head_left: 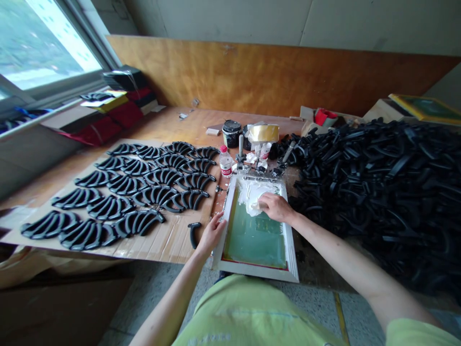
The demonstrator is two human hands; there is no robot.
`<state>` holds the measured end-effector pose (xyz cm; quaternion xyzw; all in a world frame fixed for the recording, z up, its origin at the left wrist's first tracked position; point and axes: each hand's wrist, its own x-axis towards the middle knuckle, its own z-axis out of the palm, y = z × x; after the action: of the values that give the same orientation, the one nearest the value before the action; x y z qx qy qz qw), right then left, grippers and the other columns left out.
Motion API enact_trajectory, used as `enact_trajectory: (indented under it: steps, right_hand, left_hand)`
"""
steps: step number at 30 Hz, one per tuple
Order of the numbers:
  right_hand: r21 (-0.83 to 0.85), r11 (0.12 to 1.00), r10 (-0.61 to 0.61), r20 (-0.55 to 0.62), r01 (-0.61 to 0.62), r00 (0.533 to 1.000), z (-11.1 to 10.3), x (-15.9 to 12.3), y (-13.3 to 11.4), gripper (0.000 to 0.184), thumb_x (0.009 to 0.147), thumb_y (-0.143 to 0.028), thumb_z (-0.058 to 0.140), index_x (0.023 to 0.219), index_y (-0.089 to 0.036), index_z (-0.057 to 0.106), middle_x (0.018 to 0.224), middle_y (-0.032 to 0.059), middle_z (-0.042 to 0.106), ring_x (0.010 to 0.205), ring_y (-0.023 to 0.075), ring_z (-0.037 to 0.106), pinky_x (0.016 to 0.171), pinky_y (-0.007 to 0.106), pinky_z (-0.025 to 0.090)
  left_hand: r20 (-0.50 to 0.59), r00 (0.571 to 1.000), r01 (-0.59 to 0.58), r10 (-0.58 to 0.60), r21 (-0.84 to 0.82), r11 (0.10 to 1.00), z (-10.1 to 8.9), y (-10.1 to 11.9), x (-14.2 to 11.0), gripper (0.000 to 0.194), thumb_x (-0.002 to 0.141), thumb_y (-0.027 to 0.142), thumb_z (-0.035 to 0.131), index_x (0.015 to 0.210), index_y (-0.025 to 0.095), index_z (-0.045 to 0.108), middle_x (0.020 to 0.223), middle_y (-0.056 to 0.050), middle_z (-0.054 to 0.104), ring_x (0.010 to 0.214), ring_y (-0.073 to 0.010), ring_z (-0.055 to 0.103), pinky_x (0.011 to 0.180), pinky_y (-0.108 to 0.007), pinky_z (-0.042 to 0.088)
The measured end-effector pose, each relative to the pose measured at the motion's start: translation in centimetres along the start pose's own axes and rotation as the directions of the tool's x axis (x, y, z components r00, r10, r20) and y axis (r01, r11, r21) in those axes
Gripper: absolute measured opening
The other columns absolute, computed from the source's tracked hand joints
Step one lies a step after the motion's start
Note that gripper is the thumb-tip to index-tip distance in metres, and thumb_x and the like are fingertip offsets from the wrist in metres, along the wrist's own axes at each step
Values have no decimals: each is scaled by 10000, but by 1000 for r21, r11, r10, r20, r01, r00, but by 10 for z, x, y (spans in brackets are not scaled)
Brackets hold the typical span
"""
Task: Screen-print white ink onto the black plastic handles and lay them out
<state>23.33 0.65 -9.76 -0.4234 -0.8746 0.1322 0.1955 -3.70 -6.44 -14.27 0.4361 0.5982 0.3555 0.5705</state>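
Observation:
A screen printing frame (pixel 291 240) with green mesh lies in front of me, and thick white ink (pixel 248 190) is smeared over its far part. My right hand (pixel 275 207) is closed on a white-smeared scraper (pixel 254 207) pressed to the mesh at the ink's near edge; fingers and ink hide most of it. My left hand (pixel 214 233) grips the frame's left side, the thumb near the rim. Just left of that hand, a single curved black handle (pixel 195 234) lies on the cardboard. Metal hinge clamps (pixel 261 172) hold the frame's far end.
Rows of curved black handles (pixel 122 182) cover the cardboard sheet (pixel 173 242) on the left. A large heap of black parts (pixel 360 178) rises on the right. Behind the frame stand a red-capped bottle (pixel 226 163), a black ink tub (pixel 231 133) and a roll of tape (pixel 264 133).

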Motion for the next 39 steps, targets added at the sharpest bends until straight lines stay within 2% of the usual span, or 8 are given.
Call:
enact_trajectory:
  steps: [6,11,16,21,24,28,33,39]
  right_hand:
    - [-17,950,304,-176,-311,936,-43,56,46,522,825,-224,646,1327,-305,527,1126,15,673,911,173,637,848,282,477]
    - [1,822,536,-340,-569,773,-55,2,83,260,891,-194,481,1027,-119,689,837,43,728,747,140,658,750,256,520]
    - [-39,907,410,-141,-419,901,0,-40,55,247,826,-255,629,1042,-146,676,888,24,720,844,124,646,821,266,509]
    - [-101,943,310,-90,-319,946,32,-38,-1,138,848,-236,637,978,-217,678,961,61,649,979,203,582,907,361,454]
    - [-64,980,182,-95,-188,979,38,-42,-42,156,888,-257,581,1014,-234,672,923,62,624,932,202,569,853,331,461]
    - [28,988,151,-59,-150,987,37,-70,-43,236,922,-266,531,1136,-257,631,1015,48,647,971,182,584,871,302,460]
    - [-251,640,729,-101,-727,677,27,-141,38,234,905,-270,532,1073,-137,623,1038,146,634,1001,248,602,856,341,462]
    - [-415,488,855,50,-768,516,51,-178,70,275,877,-347,535,1030,-133,616,1027,171,642,970,277,635,774,340,470]
  left_hand:
    - [-8,999,-40,40,-54,998,-10,58,-18,637,749,583,615,1249,189,586,842,-25,663,654,-141,575,548,-214,427]
    - [-78,962,-271,260,-193,943,-2,119,-6,527,787,605,553,1078,171,626,940,-40,645,741,-153,594,601,-223,468]
    - [-100,953,-302,286,-386,872,17,146,18,582,791,599,552,1214,201,515,1060,-75,644,820,-177,637,582,-234,494]
    - [77,997,21,8,-371,928,54,91,0,616,810,649,499,1210,179,508,1085,-132,671,834,-192,661,575,-248,499]
    - [265,941,287,-210,-293,912,67,43,-20,610,796,669,500,1129,161,559,1082,-159,679,875,-237,676,577,-289,513]
    - [19,965,258,-261,-220,941,21,-6,-28,428,762,564,577,933,171,563,831,-80,708,708,-193,678,535,-246,473]
    - [-341,913,205,-225,-95,974,-73,-41,-25,363,701,505,585,851,176,551,715,-43,688,604,-162,640,519,-244,469]
    - [-271,959,128,-81,160,979,-53,-40,-24,397,736,578,539,775,183,558,632,-19,636,501,-140,547,452,-217,364]
